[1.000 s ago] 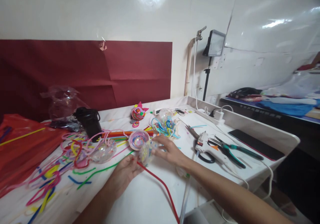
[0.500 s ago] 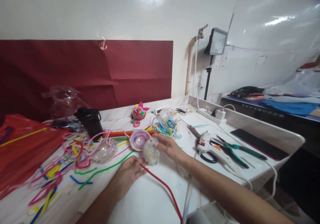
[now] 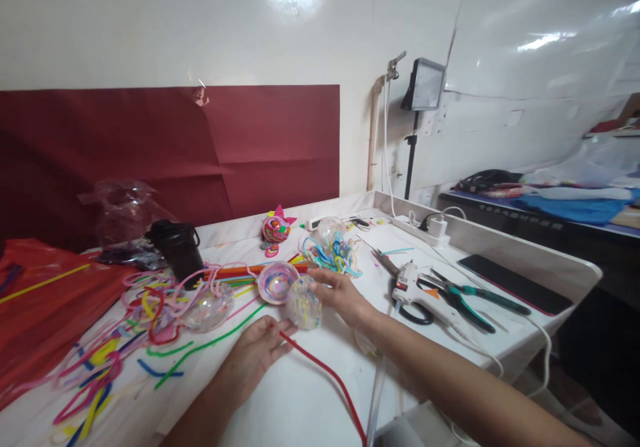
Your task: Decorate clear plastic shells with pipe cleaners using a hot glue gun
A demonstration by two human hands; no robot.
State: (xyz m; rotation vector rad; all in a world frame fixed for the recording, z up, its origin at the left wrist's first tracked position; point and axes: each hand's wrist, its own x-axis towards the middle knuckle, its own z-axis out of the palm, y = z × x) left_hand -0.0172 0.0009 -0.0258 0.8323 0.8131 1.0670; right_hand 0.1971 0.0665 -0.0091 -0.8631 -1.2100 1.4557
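red strip (image 3: 327, 370) is pinched at its far end between thumb and finger of the left hand (image 3: 254, 354), closed on it; the rest slants down to the near edge, right of that hand. just beyond the left fingertips is the ball (image 3: 304, 306), clear with coloured flecks, over the middle of the white table (image 3: 300, 407). the right hand (image 3: 345, 300) has its fingers half curled, their tips at the ball's far right side; whether they grip it or only steady it, i cannot tell. to the ball's far left sits the bowl (image 3: 278, 280), pink-rimmed and swirled inside; the two overlap in view, so contact is unclear. orange strips (image 3: 235, 271) lie left of the bowl, and beyond it stands a pink-eared figure (image 3: 276, 228). on the left are a clear shell (image 3: 207, 308), a green strip (image 3: 215, 342), a tangle of coloured strips, a black cup (image 3: 177, 247) and a red bag (image 3: 55, 320). on the right lie the glue gun (image 3: 413, 286), on top of scissors (image 3: 419, 313), and green-handled pliers (image 3: 467, 304), with a black slab (image 3: 515, 284) farther right.
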